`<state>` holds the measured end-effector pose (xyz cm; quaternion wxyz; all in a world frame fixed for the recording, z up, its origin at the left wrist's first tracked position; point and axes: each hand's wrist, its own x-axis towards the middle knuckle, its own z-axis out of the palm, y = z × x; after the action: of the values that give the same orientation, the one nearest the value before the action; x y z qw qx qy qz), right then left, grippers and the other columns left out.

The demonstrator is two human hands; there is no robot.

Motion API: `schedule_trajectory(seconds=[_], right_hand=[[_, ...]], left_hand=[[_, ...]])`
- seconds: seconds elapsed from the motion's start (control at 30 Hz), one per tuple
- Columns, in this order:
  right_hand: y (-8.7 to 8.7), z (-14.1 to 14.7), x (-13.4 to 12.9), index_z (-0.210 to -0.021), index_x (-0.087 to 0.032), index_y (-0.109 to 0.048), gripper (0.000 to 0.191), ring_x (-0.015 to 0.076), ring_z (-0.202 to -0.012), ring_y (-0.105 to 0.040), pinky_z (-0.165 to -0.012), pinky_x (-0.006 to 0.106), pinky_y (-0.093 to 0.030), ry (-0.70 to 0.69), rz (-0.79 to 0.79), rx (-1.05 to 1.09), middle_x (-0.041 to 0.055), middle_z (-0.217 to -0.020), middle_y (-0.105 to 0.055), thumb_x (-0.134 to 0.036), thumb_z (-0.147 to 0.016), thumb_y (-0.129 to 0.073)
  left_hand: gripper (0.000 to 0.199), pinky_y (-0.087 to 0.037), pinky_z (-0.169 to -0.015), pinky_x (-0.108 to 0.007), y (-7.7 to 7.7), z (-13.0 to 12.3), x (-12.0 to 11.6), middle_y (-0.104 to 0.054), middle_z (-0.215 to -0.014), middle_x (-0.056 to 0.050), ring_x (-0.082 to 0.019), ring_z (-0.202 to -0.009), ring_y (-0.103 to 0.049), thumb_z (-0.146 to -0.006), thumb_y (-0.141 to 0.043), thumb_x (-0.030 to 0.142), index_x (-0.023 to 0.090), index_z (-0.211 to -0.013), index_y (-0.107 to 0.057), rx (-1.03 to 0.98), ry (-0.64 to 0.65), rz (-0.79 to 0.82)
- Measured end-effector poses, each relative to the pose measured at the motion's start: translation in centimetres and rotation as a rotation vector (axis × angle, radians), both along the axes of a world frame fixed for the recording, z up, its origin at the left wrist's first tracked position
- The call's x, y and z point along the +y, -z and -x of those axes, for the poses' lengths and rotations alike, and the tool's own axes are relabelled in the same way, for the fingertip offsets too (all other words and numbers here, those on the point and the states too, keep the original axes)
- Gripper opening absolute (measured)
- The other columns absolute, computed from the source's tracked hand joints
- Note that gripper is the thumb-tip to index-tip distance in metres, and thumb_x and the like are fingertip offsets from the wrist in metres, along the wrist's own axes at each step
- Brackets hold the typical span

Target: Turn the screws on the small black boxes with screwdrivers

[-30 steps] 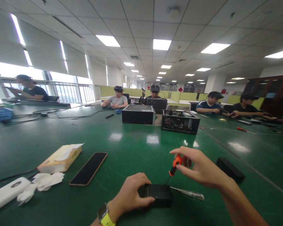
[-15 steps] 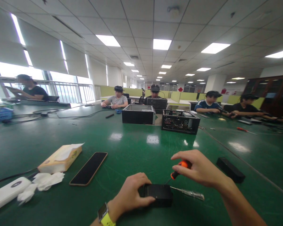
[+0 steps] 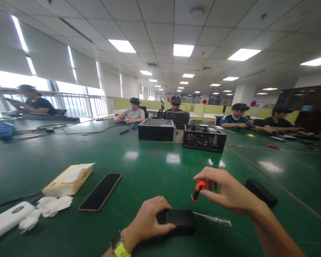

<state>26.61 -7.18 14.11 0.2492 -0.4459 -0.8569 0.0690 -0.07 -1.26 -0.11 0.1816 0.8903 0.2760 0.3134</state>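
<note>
My left hand [image 3: 152, 217] grips the left end of a small black box [image 3: 182, 222] on the green table, thumb on the near side and fingers behind it. Above and to the right, my right hand [image 3: 222, 189] has thumb and fingers around the handle of an orange-and-black screwdriver [image 3: 199, 189]. Its thin shaft slants down to the box's far top edge; whether the tip sits in a screw is too small to tell. A second screwdriver with a clear handle [image 3: 218, 220] lies just right of the box.
Another black box [image 3: 260, 192] lies to the right. On the left are a phone [image 3: 101, 192], a tissue pack [image 3: 69, 179], crumpled tissues [image 3: 49, 207] and a white power strip [image 3: 8, 219]. Two computer cases [image 3: 156, 130] stand farther back. Several people sit around the table.
My right fingers have shifted on the screwdriver handle, and the handle now leans slightly more to the left and stands more upright. My left hand and the black box stay put.
</note>
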Motion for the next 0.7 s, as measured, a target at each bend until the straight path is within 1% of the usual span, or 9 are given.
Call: schedule_trajectory(seconds=[0.1,0.17,0.27,0.37,0.47,0.53,0.6,0.7], right_hand=[[0.4,0.1,0.2,-0.105,-0.023,-0.070,0.023,0.0136,-0.062,-0.056,-0.062,0.026,-0.040,0.080,-0.005,-0.041,-0.0021,-0.072,-0.066,-0.035,-0.085,-0.067],[0.6,0.2,0.4,-0.104,-0.025,-0.071,0.023,0.0125,-0.056,-0.054,-0.059,0.025,-0.037,0.118,0.006,-0.063,-0.0042,-0.062,-0.064,-0.040,-0.088,-0.064],[0.8,0.4,0.6,-0.104,-0.026,-0.072,0.026,0.0121,-0.052,-0.053,-0.057,0.025,-0.035,0.141,0.022,-0.077,-0.0047,-0.058,-0.064,-0.043,-0.093,-0.056],[0.8,0.4,0.7,-0.103,-0.027,-0.073,0.027,0.0142,-0.059,-0.059,-0.060,0.027,-0.037,0.168,0.004,-0.088,-0.0025,-0.067,-0.071,-0.042,-0.096,-0.052],[0.6,0.1,0.6,-0.105,-0.026,-0.072,0.024,0.0180,-0.070,-0.064,-0.066,0.029,-0.041,0.194,-0.015,-0.096,-0.0003,-0.077,-0.074,-0.039,-0.094,-0.054],[0.5,-0.3,0.5,-0.109,-0.025,-0.069,0.023,0.0193,-0.079,-0.065,-0.071,0.030,-0.043,0.165,-0.015,-0.086,0.0015,-0.088,-0.074,-0.036,-0.092,-0.058],[0.3,-0.7,0.3,-0.111,-0.025,-0.067,0.022,0.0183,-0.083,-0.064,-0.075,0.029,-0.045,0.115,0.002,-0.073,0.0025,-0.099,-0.072,-0.030,-0.091,-0.059],[0.0,-1.2,0.1,-0.111,-0.024,-0.064,0.022,0.0156,-0.078,-0.062,-0.074,0.028,-0.046,0.065,0.038,-0.059,0.0021,-0.101,-0.069,-0.020,-0.090,-0.057]], left_hand=[[0.030,-0.045,-0.069,-0.028,-0.1,0.0,0.0,-0.067,-0.083,-0.005,-0.021,-0.076,-0.061,-0.073,-0.077,0.040,0.017,-0.090,-0.070,0.003,0.005,0.004],[0.030,-0.045,-0.069,-0.028,-0.1,0.0,0.0,-0.067,-0.083,-0.005,-0.021,-0.076,-0.061,-0.073,-0.077,0.041,0.017,-0.090,-0.070,0.003,0.005,0.003],[0.030,-0.046,-0.070,-0.029,0.0,-0.1,0.0,-0.067,-0.083,-0.005,-0.021,-0.077,-0.061,-0.073,-0.078,0.040,0.017,-0.090,-0.070,0.007,-0.002,0.003],[0.030,-0.046,-0.070,-0.029,0.1,-0.1,0.0,-0.067,-0.083,-0.005,-0.022,-0.077,-0.061,-0.072,-0.079,0.038,0.017,-0.090,-0.070,0.015,-0.007,0.003],[0.029,-0.046,-0.070,-0.029,0.2,0.0,0.1,-0.067,-0.084,-0.005,-0.022,-0.078,-0.061,-0.071,-0.080,0.037,0.017,-0.090,-0.070,0.017,-0.009,0.009],[0.029,-0.046,-0.071,-0.029,0.2,0.0,0.0,-0.067,-0.084,-0.005,-0.022,-0.078,-0.061,-0.071,-0.080,0.036,0.017,-0.090,-0.070,0.017,-0.011,0.013],[0.029,-0.046,-0.071,-0.029,0.1,0.0,0.0,-0.067,-0.084,-0.005,-0.021,-0.078,-0.061,-0.071,-0.080,0.036,0.017,-0.090,-0.070,0.016,-0.013,0.017],[0.029,-0.046,-0.071,-0.029,0.1,0.0,0.0,-0.067,-0.084,-0.005,-0.022,-0.078,-0.061,-0.071,-0.080,0.036,0.017,-0.089,-0.070,0.015,-0.016,0.023]])
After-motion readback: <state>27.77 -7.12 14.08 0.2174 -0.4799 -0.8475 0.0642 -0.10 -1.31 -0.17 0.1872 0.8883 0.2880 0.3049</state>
